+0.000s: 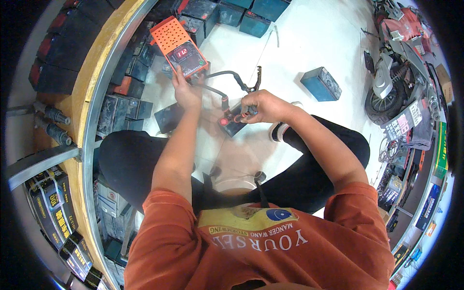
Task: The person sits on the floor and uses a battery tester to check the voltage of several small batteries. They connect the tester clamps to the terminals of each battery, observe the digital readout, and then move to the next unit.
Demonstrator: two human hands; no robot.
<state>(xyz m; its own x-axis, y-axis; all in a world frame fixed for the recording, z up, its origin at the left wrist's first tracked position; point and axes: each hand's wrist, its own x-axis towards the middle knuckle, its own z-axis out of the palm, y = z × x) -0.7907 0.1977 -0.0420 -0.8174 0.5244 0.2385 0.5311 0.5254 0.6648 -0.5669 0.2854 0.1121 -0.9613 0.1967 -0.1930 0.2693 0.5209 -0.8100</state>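
Note:
My left hand grips the lower end of an orange battery tester, which has a perforated case and a lit red digital display. Two black cables run from it. One ends in a clamp at a small dark battery on the floor, near its red terminal cover. By my right hand is the other cable's metal-jawed clamp, its jaws pointing away from me. The right fingers are closed around dark handles just above the battery; the fingers partly hide how these join the clamp.
A dark battery lies left of the tested one, and another sits apart on the right. Several batteries line the far side. A metal-edged wooden shelf stands left; a scooter stands right.

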